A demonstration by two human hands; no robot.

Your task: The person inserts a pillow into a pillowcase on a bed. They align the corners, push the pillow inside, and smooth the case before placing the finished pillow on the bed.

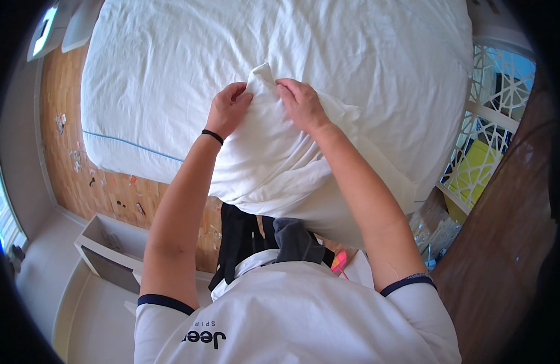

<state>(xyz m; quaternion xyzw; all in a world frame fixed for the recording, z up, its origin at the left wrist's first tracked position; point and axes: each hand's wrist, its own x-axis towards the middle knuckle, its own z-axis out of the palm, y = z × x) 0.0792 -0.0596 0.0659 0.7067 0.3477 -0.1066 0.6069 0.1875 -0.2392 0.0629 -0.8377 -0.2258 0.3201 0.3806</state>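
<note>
A white mattress or bed with a white sheet (pixel 171 67) spreads out in front of me, its top wrinkled. Over its near edge lies a bunched white cloth (pixel 265 142), folded and creased, with a peak standing up between my hands. My left hand (pixel 228 110), below a black wristband, pinches the cloth on the left of that peak. On the other side my right hand (pixel 301 104) grips it with bent fingers. The cloth partly hides the fingertips of both hands. What lies inside the cloth, if anything, cannot be seen.
Small scraps (pixel 134 180) litter the wooden floor (pixel 61 145) at left. A low pale open box or drawer (pixel 113 239) stands at the lower left. To the right is a white lattice screen (pixel 483 130), with a yellow-green item (pixel 474 173) behind it and a dark brown surface (pixel 498 255) nearer.
</note>
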